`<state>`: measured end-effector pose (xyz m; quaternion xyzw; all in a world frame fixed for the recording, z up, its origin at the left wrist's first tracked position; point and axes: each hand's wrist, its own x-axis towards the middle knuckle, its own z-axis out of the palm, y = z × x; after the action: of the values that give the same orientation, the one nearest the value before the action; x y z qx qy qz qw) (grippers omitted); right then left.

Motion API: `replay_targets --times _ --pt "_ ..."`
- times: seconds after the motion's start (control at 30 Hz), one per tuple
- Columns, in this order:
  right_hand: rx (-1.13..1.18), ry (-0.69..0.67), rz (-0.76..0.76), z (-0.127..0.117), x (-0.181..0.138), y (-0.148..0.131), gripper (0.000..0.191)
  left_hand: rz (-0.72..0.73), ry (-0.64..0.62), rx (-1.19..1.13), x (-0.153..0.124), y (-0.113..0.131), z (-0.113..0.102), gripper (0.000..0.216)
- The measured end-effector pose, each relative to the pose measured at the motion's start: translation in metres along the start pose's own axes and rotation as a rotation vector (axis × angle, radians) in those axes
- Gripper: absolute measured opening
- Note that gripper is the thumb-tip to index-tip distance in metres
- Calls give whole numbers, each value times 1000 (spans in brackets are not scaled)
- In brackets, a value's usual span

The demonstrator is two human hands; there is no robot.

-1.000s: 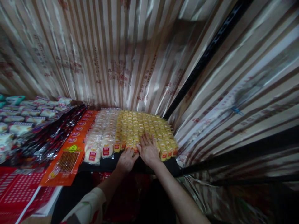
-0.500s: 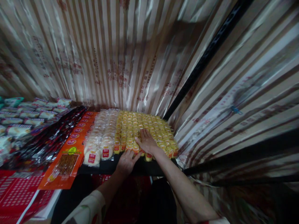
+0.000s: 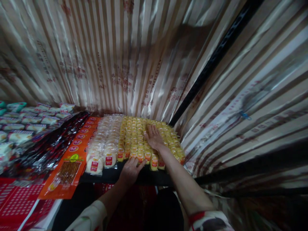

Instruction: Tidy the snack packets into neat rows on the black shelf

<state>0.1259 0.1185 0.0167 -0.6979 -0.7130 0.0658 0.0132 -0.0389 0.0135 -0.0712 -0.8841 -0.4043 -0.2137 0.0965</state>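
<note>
Packets [image 3: 133,138] (yellow) beneath right hand [image 3: 155,138]

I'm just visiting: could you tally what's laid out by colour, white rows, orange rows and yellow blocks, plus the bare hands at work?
White rows: 2
Orange row: 1
Yellow block: 1 (single packets too crowded to count)
Hands, left hand and right hand: 2
Total: 6
</note>
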Motion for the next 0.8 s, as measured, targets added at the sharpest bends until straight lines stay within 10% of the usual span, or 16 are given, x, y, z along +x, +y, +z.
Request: replay_targets --times 0.8 --pt "-30 69 71 6 29 20 74 9 -85 46 2 1 1 57"
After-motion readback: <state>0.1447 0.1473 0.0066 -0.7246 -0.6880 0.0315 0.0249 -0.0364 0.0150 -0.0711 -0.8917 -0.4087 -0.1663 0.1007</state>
